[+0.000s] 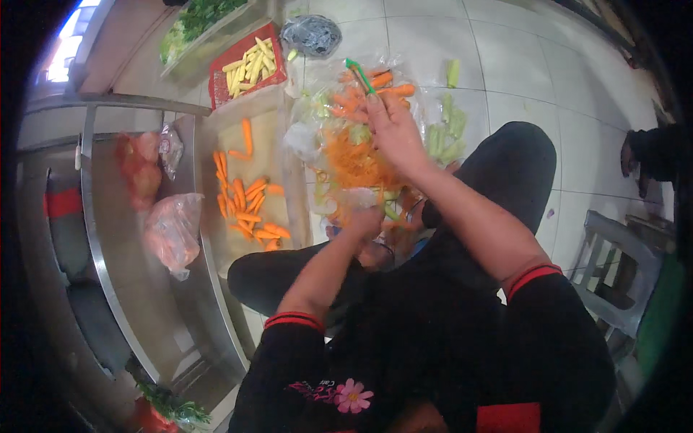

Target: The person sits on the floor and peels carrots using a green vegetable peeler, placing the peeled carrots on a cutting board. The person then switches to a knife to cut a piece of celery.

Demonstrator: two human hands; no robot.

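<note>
A green-handled vegetable peeler (359,76) is gripped in my right hand (398,130), its far end pointing up and away from me. Beneath that hand lie unpeeled-looking carrots (349,103) on a clear plastic bag. Closer to me, orange carrot peelings (354,159) form a loose heap mixed with pale green scraps. My left hand (365,223) is curled and blurred at the near edge of the heap; whether it holds anything is hard to see. Left of the heap, a shallow tray (268,124) contains several bright orange carrots (243,200).
A red basket (214,81) of baby corn stands beyond the tray, near a box of leafy greens (203,19) and a dark plastic bag (311,35). Green stalk pieces (446,135) lie on the tiles. Bagged goods (173,233) sit on a metal shelf; a grey plastic stool (620,308) is at right.
</note>
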